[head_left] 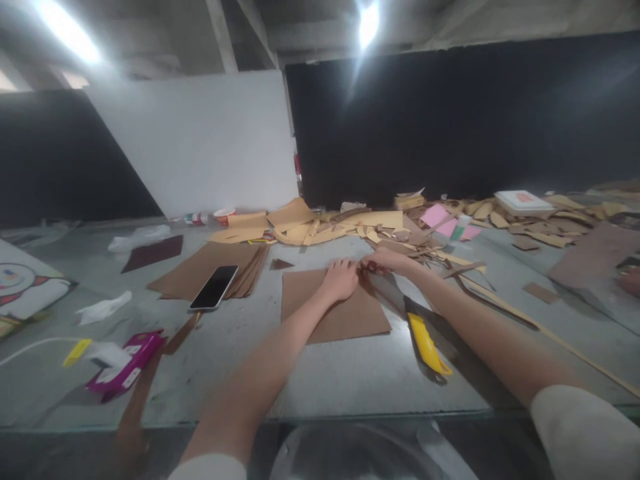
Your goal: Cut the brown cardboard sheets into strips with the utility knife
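A squarish stack of brown sheets [345,320] lies on the grey table in front of me. My left hand [343,279] rests on its far part, palm down with the fingers stretched out. At the far right corner my right hand [386,260] has its fingers closed, and a small dark reddish bit shows at the fingertips. What it grips there is blurred and partly hidden. Under my right forearm, to the right of the stack, lies a yellow cutter [426,343], apart from both hands.
A phone [215,288] lies on more brown sheets [185,267] at the left. Nearer are a purple packet [125,367] and a white tissue [104,308]. Tan and brown scraps [345,227] pile along the back, with a white box [524,201] at the right.
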Motion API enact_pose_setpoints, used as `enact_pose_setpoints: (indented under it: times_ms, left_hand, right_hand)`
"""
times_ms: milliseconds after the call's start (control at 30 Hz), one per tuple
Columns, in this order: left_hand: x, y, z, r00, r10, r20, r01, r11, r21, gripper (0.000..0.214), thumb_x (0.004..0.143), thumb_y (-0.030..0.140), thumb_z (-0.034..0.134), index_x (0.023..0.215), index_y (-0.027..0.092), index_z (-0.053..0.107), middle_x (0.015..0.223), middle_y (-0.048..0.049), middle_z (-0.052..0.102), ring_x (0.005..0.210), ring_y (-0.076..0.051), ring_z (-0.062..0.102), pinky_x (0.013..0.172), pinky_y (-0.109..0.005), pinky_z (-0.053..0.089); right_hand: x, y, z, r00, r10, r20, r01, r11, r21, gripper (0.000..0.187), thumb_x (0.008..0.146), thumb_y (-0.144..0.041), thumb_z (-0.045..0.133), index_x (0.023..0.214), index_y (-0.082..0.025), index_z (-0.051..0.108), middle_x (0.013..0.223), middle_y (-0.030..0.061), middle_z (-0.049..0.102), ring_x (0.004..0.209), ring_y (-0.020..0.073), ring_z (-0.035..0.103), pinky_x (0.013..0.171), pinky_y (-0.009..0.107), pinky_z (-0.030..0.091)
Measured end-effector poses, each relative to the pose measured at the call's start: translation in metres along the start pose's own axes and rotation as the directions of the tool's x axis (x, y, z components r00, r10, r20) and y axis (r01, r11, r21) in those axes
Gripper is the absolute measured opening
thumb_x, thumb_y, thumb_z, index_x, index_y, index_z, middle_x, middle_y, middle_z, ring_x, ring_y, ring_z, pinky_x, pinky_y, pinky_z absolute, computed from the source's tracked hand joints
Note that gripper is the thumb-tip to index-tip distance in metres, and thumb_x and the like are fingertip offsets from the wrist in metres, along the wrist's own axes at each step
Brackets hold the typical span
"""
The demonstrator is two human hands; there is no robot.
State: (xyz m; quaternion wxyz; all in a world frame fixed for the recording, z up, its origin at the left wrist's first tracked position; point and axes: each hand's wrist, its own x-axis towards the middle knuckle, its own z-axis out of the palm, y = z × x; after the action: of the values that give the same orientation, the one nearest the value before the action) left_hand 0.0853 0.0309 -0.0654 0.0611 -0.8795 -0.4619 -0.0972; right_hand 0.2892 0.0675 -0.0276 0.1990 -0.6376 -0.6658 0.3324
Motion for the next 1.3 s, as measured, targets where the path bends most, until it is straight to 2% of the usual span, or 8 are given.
enact_pose_setpoints:
  times_ms: [200, 333, 500, 600, 800, 1067, 1167, 1300]
  left_hand:
    - [0.001, 0.000, -0.001, 1.000, -0.006, 0.006, 0.006, 1.000, 0.001, 0.048, 0.111, 0.025, 0.041, 0.155, 0.016, 0.055, 0.154, -0.0152, 0.060, 0.136, -0.032, 0.054, 0.118, -0.046, 0.040]
    - [0.001, 0.001, -0.003, 1.000, -0.014, 0.023, 0.014, 1.000, 0.012, 0.045, 0.111, 0.025, 0.042, 0.151, 0.015, 0.059, 0.152, -0.0162, 0.061, 0.137, -0.032, 0.054, 0.117, -0.046, 0.041]
    - [0.001, 0.000, 0.001, 1.000, -0.008, -0.002, 0.008, 1.000, -0.007, 0.047, 0.112, 0.027, 0.039, 0.154, 0.016, 0.057, 0.150, -0.0160, 0.062, 0.133, -0.033, 0.055, 0.115, -0.047, 0.042]
    - [0.003, -0.002, 0.004, 1.000, -0.016, -0.011, 0.016, 1.000, -0.026, 0.048, 0.112, 0.027, 0.041, 0.156, 0.019, 0.056, 0.148, -0.0154, 0.063, 0.132, -0.033, 0.056, 0.113, -0.047, 0.043]
    - [0.005, -0.003, 0.006, 1.000, -0.018, -0.007, 0.017, 0.999, -0.038, 0.051, 0.110, 0.026, 0.041, 0.158, 0.017, 0.055, 0.150, -0.0164, 0.063, 0.133, -0.034, 0.056, 0.115, -0.049, 0.042]
    - [0.004, -0.005, 0.010, 0.999, -0.007, -0.049, 0.005, 0.998, -0.058, 0.048, 0.111, 0.026, 0.040, 0.155, 0.019, 0.060, 0.148, -0.0153, 0.064, 0.132, -0.033, 0.057, 0.115, -0.049, 0.043]
    - [0.003, -0.004, 0.010, 0.999, -0.007, -0.049, 0.005, 0.998, -0.056, 0.049, 0.111, 0.025, 0.041, 0.156, 0.017, 0.059, 0.149, -0.0162, 0.064, 0.132, -0.034, 0.057, 0.116, -0.049, 0.043]
    - [0.003, -0.004, 0.010, 0.999, -0.009, -0.051, 0.005, 0.997, -0.076, 0.049, 0.110, 0.024, 0.042, 0.156, 0.017, 0.059, 0.150, -0.0171, 0.063, 0.136, -0.034, 0.056, 0.118, -0.049, 0.041]
  right_hand:
    - [0.006, 0.003, 0.008, 1.000, -0.009, 0.007, 0.009, 0.998, -0.064, 0.043, 0.105, -0.040, 0.056, 0.076, -0.011, 0.070, 0.056, 0.0048, 0.063, 0.048, 0.0118, 0.055, 0.049, 0.022, 0.039]
    - [0.010, 0.005, 0.011, 0.997, -0.069, -0.020, 0.064, 0.980, -0.186, 0.050, 0.106, -0.045, 0.056, 0.073, -0.011, 0.073, 0.051, 0.0057, 0.062, 0.054, 0.0148, 0.060, 0.058, 0.023, 0.045]
    - [0.014, 0.006, 0.016, 0.982, -0.172, -0.084, 0.132, 0.927, -0.350, 0.027, 0.101, -0.030, 0.064, 0.092, -0.011, 0.081, 0.088, 0.0141, 0.082, 0.089, 0.0211, 0.074, 0.077, 0.023, 0.046]
    - [0.017, 0.009, 0.019, 0.971, -0.207, -0.119, 0.140, 0.897, -0.419, 0.021, 0.101, -0.026, 0.065, 0.101, -0.013, 0.081, 0.109, 0.0175, 0.083, 0.105, 0.0250, 0.075, 0.084, 0.025, 0.047]
    - [0.019, 0.014, 0.024, 0.958, -0.233, -0.167, 0.131, 0.874, -0.467, 0.022, 0.104, -0.027, 0.060, 0.110, -0.018, 0.079, 0.110, 0.0180, 0.082, 0.106, 0.0277, 0.075, 0.088, 0.028, 0.047]
    - [0.025, 0.023, 0.019, 0.931, -0.236, -0.277, 0.127, 0.924, -0.360, 0.017, 0.097, -0.020, 0.062, 0.100, -0.015, 0.078, 0.102, 0.0194, 0.081, 0.099, 0.0289, 0.076, 0.084, 0.030, 0.048]
    - [0.032, 0.027, 0.002, 0.910, -0.235, -0.342, 0.157, 0.958, -0.239, 0.014, 0.093, -0.026, 0.069, 0.086, -0.017, 0.078, 0.089, 0.0120, 0.081, 0.091, 0.0254, 0.075, 0.079, 0.027, 0.049]
    - [0.037, 0.039, -0.035, 0.842, -0.130, -0.524, 0.147, 0.989, -0.009, 0.029, 0.096, -0.037, 0.065, 0.077, -0.016, 0.073, 0.073, 0.0086, 0.075, 0.074, 0.0225, 0.071, 0.068, 0.028, 0.050]
